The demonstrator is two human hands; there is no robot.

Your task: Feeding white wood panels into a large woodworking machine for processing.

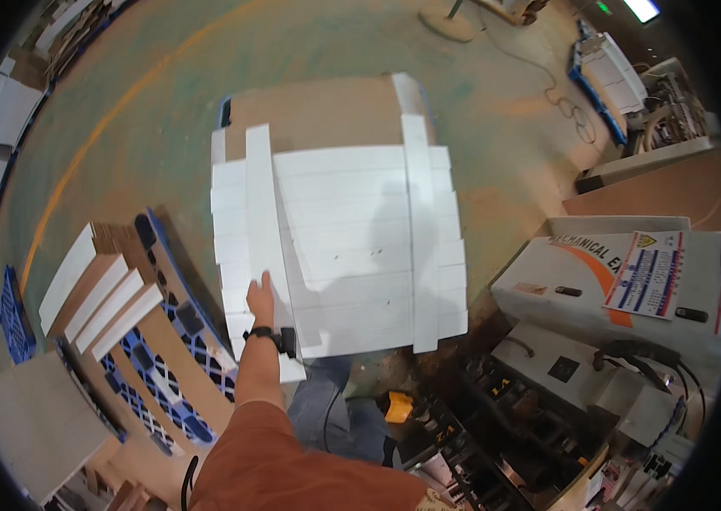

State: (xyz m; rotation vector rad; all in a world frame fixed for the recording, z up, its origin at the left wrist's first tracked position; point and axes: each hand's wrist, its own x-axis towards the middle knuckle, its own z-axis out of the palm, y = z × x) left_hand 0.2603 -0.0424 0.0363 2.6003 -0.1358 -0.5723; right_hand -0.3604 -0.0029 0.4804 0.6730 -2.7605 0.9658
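My left hand (261,298) is closed on the left edge of a long white cardboard strip (262,187), with the thumb on top and the other fingers mostly hidden. The strip lies lengthwise over a broad stack of white cardboard pieces (343,221), slightly tilted, its near end reaching past the stack's near edge. A second white strip (420,230) lies along the right part of the stack. Brown cardboard (318,106) shows at the far end. A dark strap with a small device circles my left wrist. My right hand is out of view.
At the left, folded white-and-brown cardboard (109,294) sits on a blue pallet (156,375). Close on the right stand a white machine housing (565,272) and dark machine parts (522,409). A yellow object (399,407) is near my legs. A cable (552,85) crosses the green floor.
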